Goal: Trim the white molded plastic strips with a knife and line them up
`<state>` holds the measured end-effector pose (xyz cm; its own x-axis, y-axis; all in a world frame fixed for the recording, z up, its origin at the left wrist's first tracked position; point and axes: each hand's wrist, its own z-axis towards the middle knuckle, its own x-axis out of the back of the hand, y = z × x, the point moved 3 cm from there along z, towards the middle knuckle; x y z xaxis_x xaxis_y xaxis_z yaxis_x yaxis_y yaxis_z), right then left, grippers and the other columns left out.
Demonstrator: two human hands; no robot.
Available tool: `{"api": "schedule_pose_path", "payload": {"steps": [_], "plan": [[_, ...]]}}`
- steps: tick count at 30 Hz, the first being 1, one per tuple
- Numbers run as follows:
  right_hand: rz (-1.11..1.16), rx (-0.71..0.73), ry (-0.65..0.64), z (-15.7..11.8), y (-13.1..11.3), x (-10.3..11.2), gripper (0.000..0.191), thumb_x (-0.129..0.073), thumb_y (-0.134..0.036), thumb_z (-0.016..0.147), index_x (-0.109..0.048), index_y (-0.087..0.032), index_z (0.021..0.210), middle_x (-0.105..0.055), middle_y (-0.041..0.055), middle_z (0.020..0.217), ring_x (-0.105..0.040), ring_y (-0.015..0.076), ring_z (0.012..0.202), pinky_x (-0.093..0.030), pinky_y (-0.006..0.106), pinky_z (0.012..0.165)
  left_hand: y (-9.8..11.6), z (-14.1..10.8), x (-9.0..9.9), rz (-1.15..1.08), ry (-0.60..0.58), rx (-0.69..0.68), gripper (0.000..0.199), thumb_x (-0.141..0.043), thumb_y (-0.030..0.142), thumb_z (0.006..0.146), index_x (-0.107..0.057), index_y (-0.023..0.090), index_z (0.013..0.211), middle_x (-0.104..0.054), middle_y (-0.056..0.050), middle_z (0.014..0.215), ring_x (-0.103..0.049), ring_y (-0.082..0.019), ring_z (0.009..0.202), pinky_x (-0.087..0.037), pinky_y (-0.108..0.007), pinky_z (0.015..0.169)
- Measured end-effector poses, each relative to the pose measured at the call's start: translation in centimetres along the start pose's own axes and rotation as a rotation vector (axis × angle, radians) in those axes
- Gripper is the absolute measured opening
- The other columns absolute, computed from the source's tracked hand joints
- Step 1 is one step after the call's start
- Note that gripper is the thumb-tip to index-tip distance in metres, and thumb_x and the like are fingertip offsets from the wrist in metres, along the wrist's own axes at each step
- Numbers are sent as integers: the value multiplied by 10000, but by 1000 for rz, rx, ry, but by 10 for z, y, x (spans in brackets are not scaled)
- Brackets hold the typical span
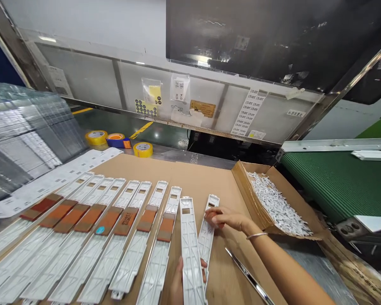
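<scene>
- I have the left hand (178, 286) at 6 o'clock, closed around the lower part of a ribbed white plastic strip (190, 254), with fingertips (203, 266) showing past its right edge.
- The right hand (214, 218) sits just right of that strip, half open with fingers slightly curled, lying across the top end of a second white strip (207, 237). I can't tell whether it has a firm hold.
- A thin bangle (257, 235) circles the right wrist.
- A steel straightedge (250, 277) lies on the cardboard sheet (203, 178) at 4 o'clock, near the right forearm.
- From 7 to 10 o'clock, more white strips (92, 262) lie side by side at a slant, most with brown or orange tape pads (125, 221).
- At 2 o'clock, an open cardboard box (254, 199) holds a heap of small white plastic parts (276, 203).
- At 10 o'clock, a printed label sheet (51, 182) lies beside a stack of clear plastic trays (19, 140).
- At 11 o'clock, I see two yellow tape rolls (96, 137) and a blue tape dispenser (119, 140).
- At 3 o'clock, farther out, runs a green conveyor belt (336, 186).
</scene>
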<state>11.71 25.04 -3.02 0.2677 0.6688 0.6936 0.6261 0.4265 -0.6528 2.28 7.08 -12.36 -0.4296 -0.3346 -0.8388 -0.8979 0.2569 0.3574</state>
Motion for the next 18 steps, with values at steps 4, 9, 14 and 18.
{"api": "schedule_pose_path", "payload": {"steps": [4,9,14,18], "plan": [[84,89,121,-34,-25,-12,710,-584,-358,738,-338,-145,1369,-480,116,1293,-455,228,1180,-392,388,958,4,-14,-10,56,68,-16,478,-540,563,779,-711,117,793,-656,-79,626,-574,-155,566,-426,-246,559],[-58,298,159,-73,-73,-66,933,-639,-222,587,-234,-125,1422,-339,143,1411,-274,281,1303,-222,443,1090,17,-25,-3,392,311,-197,487,-561,584,751,-708,170,962,-701,-80,1006,-566,-260,1100,-401,-331,978],[-244,208,192,-78,-85,-92,860,-508,-138,593,-240,-71,1407,-358,174,1394,-286,286,1293,-253,465,1075,13,-34,1,469,324,-292,515,-624,579,702,-680,180,1023,-612,-88,1218,-399,-279,1283,-204,-380,1121],[-264,199,197,-82,-81,-100,909,-497,-119,578,-184,-83,1431,-301,170,1436,-219,299,1332,-221,485,1086,13,-42,-17,418,139,-392,541,-552,583,762,-625,190,1127,-619,-95,1207,-509,-262,1187,-334,-384,1054]]}}
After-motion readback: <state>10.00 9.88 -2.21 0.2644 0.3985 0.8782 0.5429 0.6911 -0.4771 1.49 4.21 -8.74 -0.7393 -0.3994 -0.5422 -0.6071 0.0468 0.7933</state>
